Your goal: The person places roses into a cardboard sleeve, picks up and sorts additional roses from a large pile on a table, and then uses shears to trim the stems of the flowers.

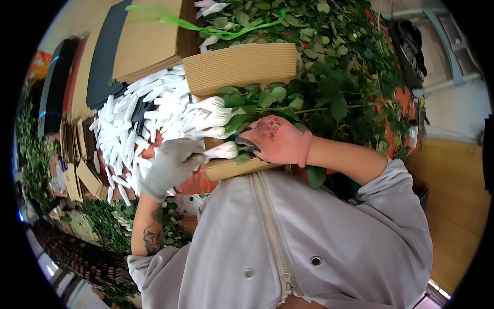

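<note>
My left hand [175, 164], in a pale grey glove, pinches the end of a white mesh sleeve that covers a rose bud [223, 150]. My right hand [275, 138], in a red glove with dark fingertips, is closed around the leafy base of this same rose; the stem in its fingers is hidden. Just beyond, several more netted rose heads [215, 116] lie side by side, their leafy stems [311, 109] running to the right. Under the held bud is a strip of brown cardboard [234, 169].
A heap of white foam net sleeves [123, 131] lies to the left. Behind the roses stands corrugated cardboard [242, 67], with stacked cardboard sheets [146, 38] farther back. Green ties [226, 35] and a mass of leafy stems [334, 36] cover the far side.
</note>
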`<state>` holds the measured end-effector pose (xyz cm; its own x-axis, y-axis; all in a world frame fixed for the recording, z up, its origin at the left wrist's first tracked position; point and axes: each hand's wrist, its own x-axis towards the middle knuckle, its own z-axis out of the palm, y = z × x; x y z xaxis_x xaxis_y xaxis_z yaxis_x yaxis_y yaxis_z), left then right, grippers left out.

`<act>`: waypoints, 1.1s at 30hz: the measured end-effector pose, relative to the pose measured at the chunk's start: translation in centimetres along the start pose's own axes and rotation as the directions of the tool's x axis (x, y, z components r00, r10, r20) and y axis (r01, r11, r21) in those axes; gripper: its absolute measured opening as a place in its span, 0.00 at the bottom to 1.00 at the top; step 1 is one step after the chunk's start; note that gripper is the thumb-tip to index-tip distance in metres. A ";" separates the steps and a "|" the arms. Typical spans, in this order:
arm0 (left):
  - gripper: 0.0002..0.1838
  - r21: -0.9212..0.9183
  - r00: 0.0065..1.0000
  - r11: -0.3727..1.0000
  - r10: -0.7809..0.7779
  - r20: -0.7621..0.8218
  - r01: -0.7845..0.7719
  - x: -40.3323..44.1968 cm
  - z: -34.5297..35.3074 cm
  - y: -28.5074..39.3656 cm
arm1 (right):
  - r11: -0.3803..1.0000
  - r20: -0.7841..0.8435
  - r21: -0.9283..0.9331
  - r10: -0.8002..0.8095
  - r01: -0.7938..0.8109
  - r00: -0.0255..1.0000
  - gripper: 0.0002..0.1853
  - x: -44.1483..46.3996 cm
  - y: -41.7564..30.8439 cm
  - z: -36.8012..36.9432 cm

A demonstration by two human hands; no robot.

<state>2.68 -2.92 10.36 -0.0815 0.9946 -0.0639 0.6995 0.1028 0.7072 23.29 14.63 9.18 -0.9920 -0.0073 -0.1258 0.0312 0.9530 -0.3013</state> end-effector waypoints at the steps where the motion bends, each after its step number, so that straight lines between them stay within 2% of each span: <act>1: 0.03 0.032 0.997 0.999 -0.008 -0.070 0.011 -1.1 -0.6 -0.8 | 0.998 -0.097 -0.012 -0.065 0.064 0.993 0.22 -0.1 0.4 0.7; 3: 0.04 0.276 0.975 0.935 -0.215 -0.061 0.223 -3.0 -2.9 -2.4 | 0.996 -0.086 0.064 -0.052 0.058 0.995 0.19 0.2 0.2 0.5; 4: 0.04 0.283 0.977 0.935 -0.208 -0.056 0.215 -3.1 -2.9 -1.7 | 0.993 0.070 0.120 -0.008 0.000 0.998 0.17 0.6 0.2 0.6; 5: 0.05 0.324 0.980 0.940 -0.046 -0.195 0.109 -3.1 -2.5 -0.5 | 0.985 0.229 0.165 0.018 -0.057 0.973 0.16 0.9 0.2 0.6; 6: 0.07 0.378 0.939 0.926 0.114 -0.324 0.018 -3.0 -2.0 1.0 | 0.991 -0.068 -0.032 -0.134 0.132 0.989 0.13 0.3 0.2 0.2; 7: 0.11 0.337 0.989 0.941 0.006 -0.148 0.045 -2.0 -1.8 4.7 | 0.988 -0.067 -0.034 -0.154 0.152 0.986 0.13 0.3 -0.1 -0.1; 8: 0.13 0.249 0.973 0.958 0.181 -0.140 -0.143 -2.2 0.0 4.8 | 0.984 0.023 -0.105 -0.140 0.142 0.990 0.13 0.4 -0.4 -0.5; 9: 0.14 0.263 0.999 0.964 0.033 0.000 -0.032 -1.3 0.7 6.9 | 0.974 0.111 -0.181 -0.116 0.135 0.987 0.13 0.5 -0.8 -1.1; 10: 0.15 0.295 0.998 0.954 0.053 0.022 -0.057 -0.8 1.9 6.3 | 0.961 0.214 -0.244 -0.075 0.128 0.974 0.14 0.5 -1.5 -2.1; 11: 0.15 0.295 0.999 0.954 0.046 0.004 -0.045 -0.6 2.1 6.0 | 0.957 0.218 -0.253 -0.088 0.143 0.972 0.14 0.6 -2.1 -3.1; 13: 0.16 0.242 0.995 0.970 -0.032 0.099 0.007 -0.6 2.2 5.6 | 0.978 0.125 -0.206 0.036 -0.009 0.991 0.16 0.9 -3.1 -4.8; 14: 0.16 0.261 0.997 0.965 -0.034 0.069 0.015 -0.8 2.2 5.6 | 0.981 0.083 -0.174 0.101 -0.085 0.991 0.17 1.0 -3.3 -5.1; 15: 0.16 0.256 0.997 0.966 -0.041 0.064 0.023 -0.9 2.3 5.7 | 0.982 0.090 -0.175 0.093 -0.077 0.992 0.17 1.0 -2.5 -3.6; 16: 0.15 0.243 0.997 0.970 -0.029 0.071 0.011 -0.9 2.3 5.8 | 0.928 -0.060 -0.368 0.033 -0.053 0.998 0.16 1.8 -2.0 -2.8; 18: 0.15 0.239 0.998 0.971 -0.023 0.066 0.006 -0.8 2.2 5.7 | 0.962 0.063 -0.232 0.161 -0.143 0.985 0.15 2.3 -2.1 -2.9; 19: 0.15 0.226 0.999 0.974 -0.018 0.045 0.008 -0.9 2.4 5.6 | 0.963 0.064 -0.232 0.156 -0.137 0.986 0.15 2.3 -2.0 -2.9; 21: 0.15 0.210 1.000 0.978 -0.016 0.018 0.012 -1.0 2.4 5.5 | 0.987 -0.002 -0.160 0.018 -0.018 1.000 0.12 2.0 -1.1 -3.1; 22: 0.15 0.209 1.000 0.978 -0.005 0.029 -0.002 -1.2 2.2 5.6 | 0.986 -0.072 -0.169 -0.007 -0.005 0.997 0.15 1.4 -0.6 -2.2; 24: 0.15 0.202 0.999 0.979 0.013 0.049 -0.022 -1.4 2.4 5.5 | 0.986 -0.117 -0.169 -0.017 -0.003 0.993 0.17 1.4 -0.1 -0.8; 26: 0.15 0.087 1.000 0.996 0.003 0.024 -0.005 -1.2 2.6 5.1 | 0.980 -0.245 -0.199 -0.050 0.000 0.968 0.18 1.4 0.1 0.1; 27: 0.15 0.089 1.000 0.996 0.011 0.028 -0.014 -1.0 2.4 5.1 | 0.980 -0.249 -0.201 -0.043 -0.008 0.968 0.18 1.6 0.0 0.0; 29: 0.14 0.081 0.996 0.993 0.082 -0.018 -0.080 -0.9 2.1 5.2 | 0.983 -0.087 -0.169 0.063 -0.077 0.994 0.16 1.9 -0.4 -0.3; 30: 0.14 0.086 0.996 0.993 0.087 -0.010 -0.086 -0.7 1.9 5.1 | 0.983 -0.094 -0.166 0.070 -0.085 0.993 0.16 1.8 -0.4 -0.1; 32: 0.13 0.097 0.966 0.995 -0.009 -0.260 0.035 -0.1 1.5 4.4 | 0.982 -0.171 -0.188 0.003 -0.036 0.985 0.15 1.6 -0.1 0.6; 33: 0.13 0.101 0.968 0.995 0.000 -0.250 0.026 0.2 1.6 3.9 | 0.982 -0.178 -0.184 0.015 -0.048 0.984 0.15 1.5 -0.2 0.6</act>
<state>6.53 -2.27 11.98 -0.2564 0.9599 0.1138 0.7654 0.1297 0.6304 21.87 14.19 8.46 -0.9973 0.0611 0.0401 0.0561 0.9916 -0.1162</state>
